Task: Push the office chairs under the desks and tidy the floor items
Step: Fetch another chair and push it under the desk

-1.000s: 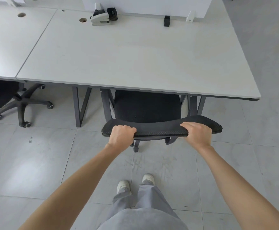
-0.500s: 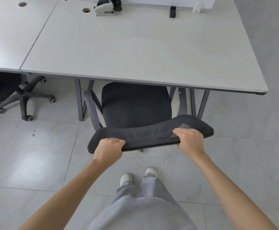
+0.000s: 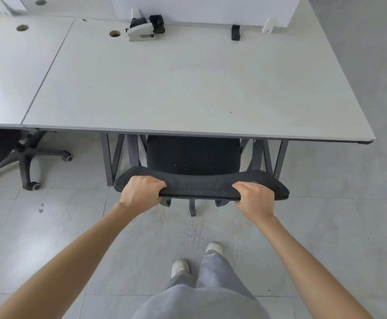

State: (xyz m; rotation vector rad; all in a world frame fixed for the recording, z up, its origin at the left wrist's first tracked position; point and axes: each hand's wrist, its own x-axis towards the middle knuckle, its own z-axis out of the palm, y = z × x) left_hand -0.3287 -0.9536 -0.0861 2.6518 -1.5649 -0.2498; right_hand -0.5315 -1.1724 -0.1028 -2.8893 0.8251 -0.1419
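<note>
Feet: The person stands on the grey tiled floor (image 3: 49,238) just behind the chair, in white shoes (image 3: 180,266), one foot a little ahead of the other. I judge this stance good for a straight push.

Left hand: The left hand (image 3: 139,191) is closed over the top edge of the backrest (image 3: 199,186), near its left end, with the fingers curled over the rim.

Right hand: The right hand (image 3: 253,196) is closed in the same way near the right end. Two grips well apart should keep the chair from swivelling.

Office chair: The black office chair (image 3: 193,155) has its seat partly under the front edge of the desk (image 3: 187,88); the backrest and part of the base are outside it.

Step in hand: It seems to be the push inward. I would press evenly with both hands, slowly, so that the armrests, which I can hardly see, pass between the dark desk legs (image 3: 107,157).

Risk: The desk legs stand close on both sides of the seat; a crooked push could catch one.

Second chair: Another chair (image 3: 15,155) is at the left under the neighbour desk (image 3: 15,72), its wheeled base sticking out.

Desk top: A white stapler (image 3: 140,33) lies at the far edge.
</note>
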